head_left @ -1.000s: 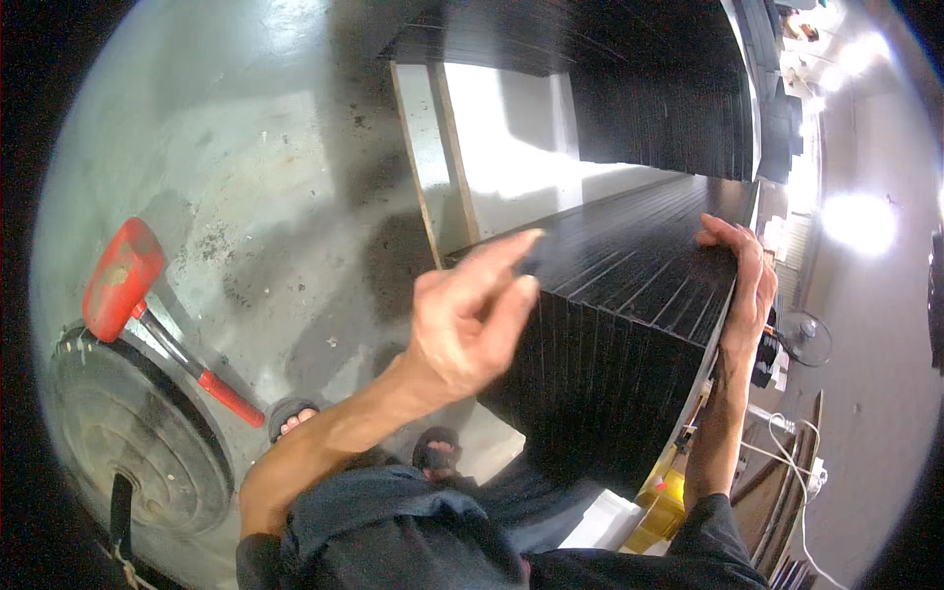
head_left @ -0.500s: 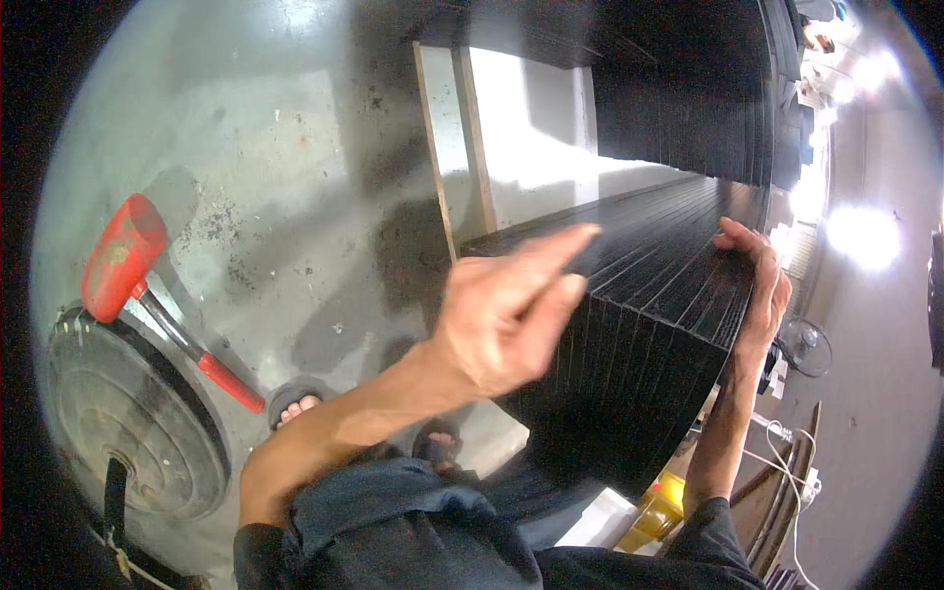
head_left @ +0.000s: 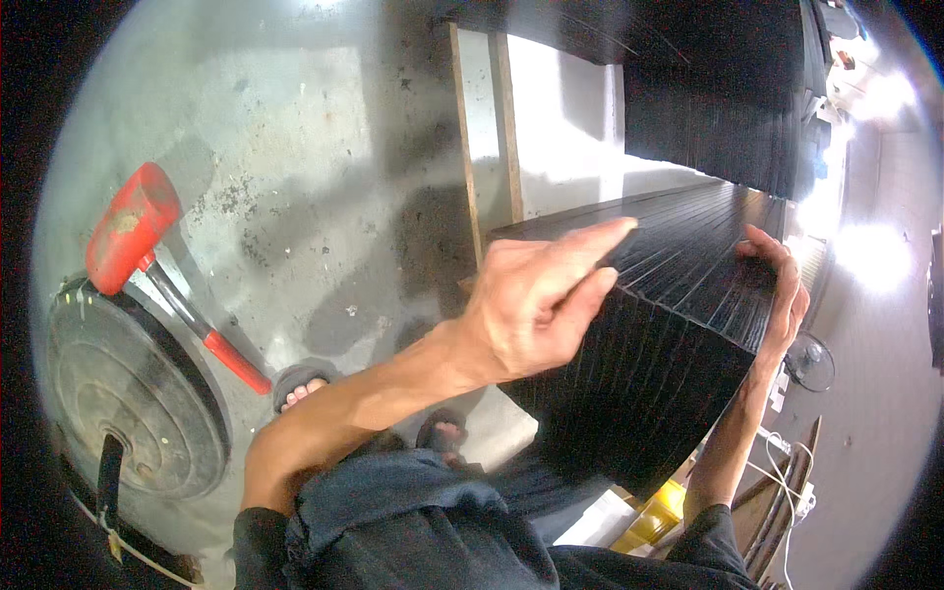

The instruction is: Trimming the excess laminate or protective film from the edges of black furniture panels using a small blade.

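A thick stack of thin black sheets (head_left: 669, 324) stands on edge in front of me. My left hand (head_left: 536, 305) rests against the near left corner of the stack, fingers stretched out flat and pointing right across its top edges. Over on the far right side, my right hand (head_left: 782, 285) has its fingers curled over the top edges, gripping the stack. My sandalled feet (head_left: 305, 388) show below on the concrete floor.
A red-headed mallet (head_left: 147, 246) lies on a round dark metal disc (head_left: 128, 393) at the left. A wooden frame (head_left: 487, 138) lies on the floor ahead. More black sheets (head_left: 708, 88) are stacked at the back. A yellow box (head_left: 659, 511) and cables sit at lower right.
My left hand has slid right along the stack's top edge with fingers straightening. The view has shifted so the stack sits a little further right.
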`<state>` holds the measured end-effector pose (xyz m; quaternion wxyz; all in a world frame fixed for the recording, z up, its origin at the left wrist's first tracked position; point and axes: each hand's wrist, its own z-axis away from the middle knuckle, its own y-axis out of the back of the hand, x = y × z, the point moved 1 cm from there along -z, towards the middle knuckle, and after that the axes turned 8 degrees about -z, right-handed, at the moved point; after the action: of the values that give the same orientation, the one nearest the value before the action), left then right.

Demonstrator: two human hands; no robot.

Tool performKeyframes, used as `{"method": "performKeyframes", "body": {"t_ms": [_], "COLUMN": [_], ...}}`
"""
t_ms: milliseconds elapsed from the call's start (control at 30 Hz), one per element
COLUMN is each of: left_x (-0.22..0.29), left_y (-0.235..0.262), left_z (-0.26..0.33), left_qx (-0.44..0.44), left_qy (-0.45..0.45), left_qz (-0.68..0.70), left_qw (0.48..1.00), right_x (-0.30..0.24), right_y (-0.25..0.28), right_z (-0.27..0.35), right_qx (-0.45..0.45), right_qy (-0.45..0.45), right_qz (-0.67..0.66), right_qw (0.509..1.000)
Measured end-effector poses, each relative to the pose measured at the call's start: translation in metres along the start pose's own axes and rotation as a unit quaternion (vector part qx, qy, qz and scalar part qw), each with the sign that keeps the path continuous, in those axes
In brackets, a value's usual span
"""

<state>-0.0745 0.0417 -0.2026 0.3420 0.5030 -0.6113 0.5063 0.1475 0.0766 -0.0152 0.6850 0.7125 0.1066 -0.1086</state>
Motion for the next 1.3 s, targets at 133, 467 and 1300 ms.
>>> {"method": "performKeyframes", "body": {"t_ms": [133,467,1300], "left_x": [-0.042,-0.061,-0.063], "left_y": [0.018,0.039,0.040], "left_z": [0.024,0.029,0.045], "left_qx": [-0.024,0.002,0.051], "left_qy": [0.113,0.127,0.173], "left_qz": [-0.021,-0.108,-0.165], "left_qw": [0.993,0.986,0.970], "right_x": [-0.007,0.000,0.001], "right_y": [0.001,0.004,0.004], "right_z": [-0.001,0.001,0.001], "right_qx": [0.015,0.011,-0.003], "right_qy": [-0.011,-0.019,0.012], "right_qz": [0.008,-0.004,0.009], "right_qw": [1.000,1.000,1.000]}}
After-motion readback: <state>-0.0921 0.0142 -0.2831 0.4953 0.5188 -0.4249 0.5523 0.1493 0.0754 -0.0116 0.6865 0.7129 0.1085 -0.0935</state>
